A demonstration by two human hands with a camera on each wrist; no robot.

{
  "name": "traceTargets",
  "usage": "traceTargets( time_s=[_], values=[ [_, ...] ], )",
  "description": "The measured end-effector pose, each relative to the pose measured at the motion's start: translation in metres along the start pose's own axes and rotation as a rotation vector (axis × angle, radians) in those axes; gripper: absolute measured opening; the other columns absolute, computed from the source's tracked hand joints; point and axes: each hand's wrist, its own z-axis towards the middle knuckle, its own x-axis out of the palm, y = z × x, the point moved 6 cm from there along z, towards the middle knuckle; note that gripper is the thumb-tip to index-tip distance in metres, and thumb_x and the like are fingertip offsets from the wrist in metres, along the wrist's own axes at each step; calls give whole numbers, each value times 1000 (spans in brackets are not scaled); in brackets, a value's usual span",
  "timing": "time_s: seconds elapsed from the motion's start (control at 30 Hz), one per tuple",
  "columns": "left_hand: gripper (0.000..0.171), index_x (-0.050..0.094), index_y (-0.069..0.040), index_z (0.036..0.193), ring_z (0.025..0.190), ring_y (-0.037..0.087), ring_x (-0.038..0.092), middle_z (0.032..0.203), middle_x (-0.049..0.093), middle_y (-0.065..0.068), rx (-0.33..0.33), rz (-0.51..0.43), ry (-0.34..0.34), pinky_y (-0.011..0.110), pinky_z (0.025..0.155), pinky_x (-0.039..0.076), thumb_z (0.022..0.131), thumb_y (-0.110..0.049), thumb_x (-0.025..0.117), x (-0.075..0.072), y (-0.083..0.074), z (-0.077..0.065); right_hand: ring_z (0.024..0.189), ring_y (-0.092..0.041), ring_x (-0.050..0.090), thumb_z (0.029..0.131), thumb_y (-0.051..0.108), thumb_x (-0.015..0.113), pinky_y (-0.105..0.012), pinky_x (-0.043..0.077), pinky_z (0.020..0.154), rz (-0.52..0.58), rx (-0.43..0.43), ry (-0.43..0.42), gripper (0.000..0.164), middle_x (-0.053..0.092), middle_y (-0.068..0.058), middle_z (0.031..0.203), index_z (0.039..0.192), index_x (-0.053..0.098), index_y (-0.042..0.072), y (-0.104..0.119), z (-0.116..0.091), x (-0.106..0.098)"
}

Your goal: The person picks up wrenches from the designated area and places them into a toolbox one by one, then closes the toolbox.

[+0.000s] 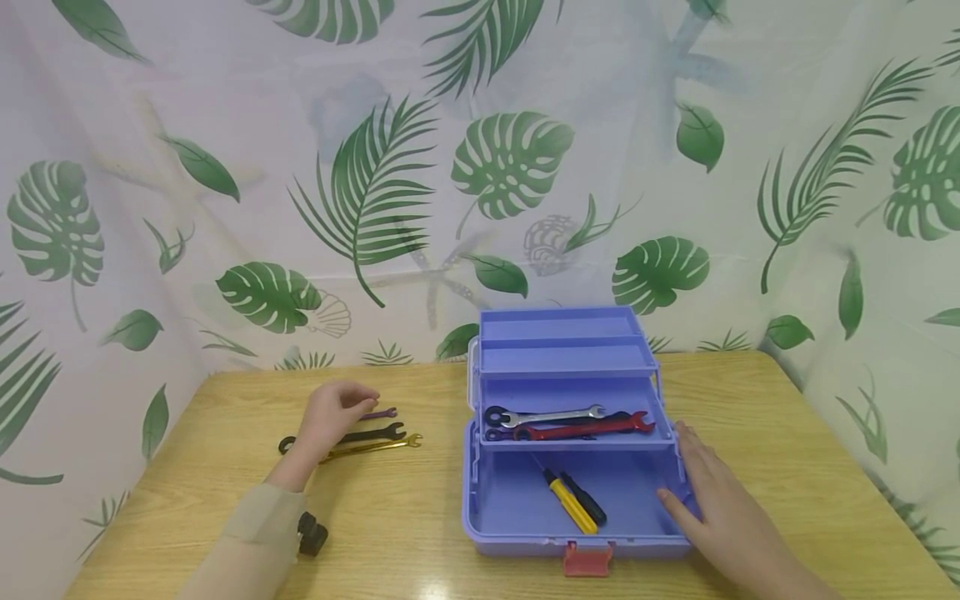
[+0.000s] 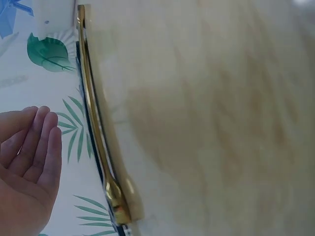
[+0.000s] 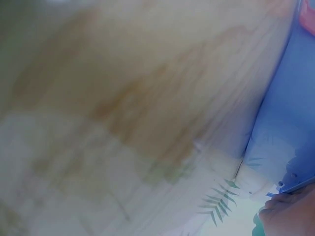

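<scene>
My left hand (image 1: 330,421) is over the left side of the table, thumb and fingertips close together, right at a purple wrench (image 1: 386,413) partly hidden behind it. In the left wrist view nothing shows between the fingers. A black wrench (image 1: 392,432) and a gold wrench (image 1: 411,442) lie below the hand. My right hand (image 1: 723,504) rests on the right side of an open blue-purple toolbox (image 1: 517,546), fingers along the outside, thumb over the rim. Its lower tray holds a silver wrench (image 1: 555,416), a red wrench (image 1: 585,428) and other wrenches.
In the toolbox bottom lie a yellow-handled screwdriver (image 1: 574,507) and a black-handled tool (image 1: 585,500). A red latch (image 1: 588,560) hangs at the front. The upper trays (image 1: 562,325) stand raised toward the leaf-patterned backdrop (image 1: 405,333) behind the wooden table (image 1: 397,517).
</scene>
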Motion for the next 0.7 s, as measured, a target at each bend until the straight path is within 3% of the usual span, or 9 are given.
traceTargets(
  time_s=[0.7],
  values=[
    [17,78,3,113,108,40,73,118,77,24,-14,53,29,50,95,62,97,-2,74,-5,29,8,151,-58,32,105,42,63,-76,33,118,21,-2,-15,91,27,-33,169,166,18,-7,0,-1,-1]
  ],
)
